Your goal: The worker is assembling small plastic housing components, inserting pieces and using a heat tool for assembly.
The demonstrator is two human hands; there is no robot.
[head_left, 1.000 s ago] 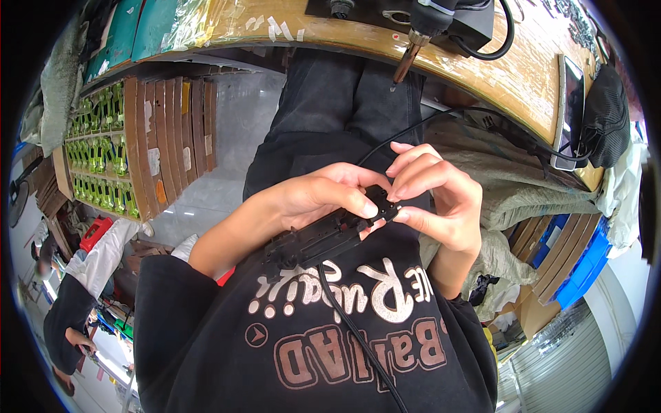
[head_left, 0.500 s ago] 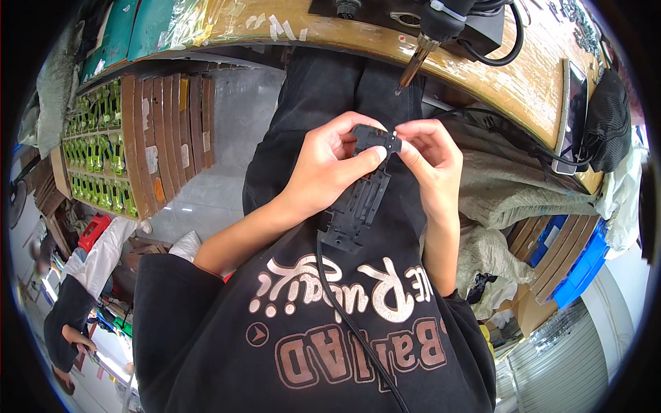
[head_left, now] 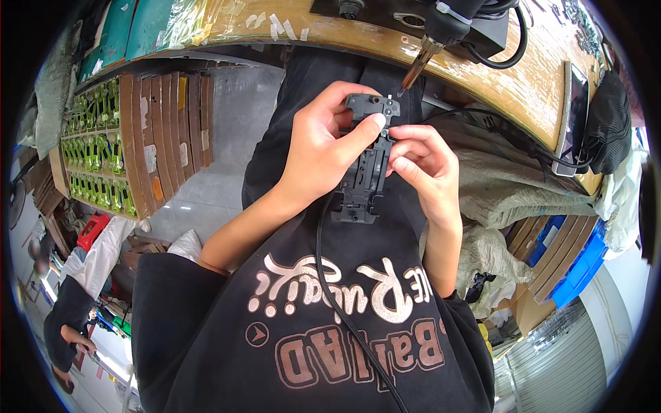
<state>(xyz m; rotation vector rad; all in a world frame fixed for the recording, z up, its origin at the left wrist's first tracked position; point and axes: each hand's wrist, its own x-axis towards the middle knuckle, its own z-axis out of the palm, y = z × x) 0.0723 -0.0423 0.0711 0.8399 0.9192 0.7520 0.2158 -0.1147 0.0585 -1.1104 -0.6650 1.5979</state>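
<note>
I see the black plastic frame [head_left: 370,162] held over the lap, its broad end pointing at the table [head_left: 530,89]. It is long and flat, with ribs, notched sides and small round holes. The left hand [head_left: 318,143] grips it from its left side, thumb pressed on its top face, fingers curled behind. The right hand [head_left: 428,164] is half curled at its right edge, fingertips bunched there; they are too small in my view to tell whether they pinch anything.

The room I see is tightest at the frame's upper right corner: the tool [head_left: 446,26] ends just beyond it in a pointed, copper-coloured tip. Above the frame runs the curved edge of the table, glossy worn wood. Below it, the soft black shirt [head_left: 206,337] bulges close to its narrow end. A smooth black cord [head_left: 325,286] bends past its lower left. Well left of the frame, grey floor [head_left: 237,127] shows beside stacked brown cardboard trays [head_left: 160,148]. To the frame's right, a coarse grey woven sack [head_left: 513,182] lies in folds.
</note>
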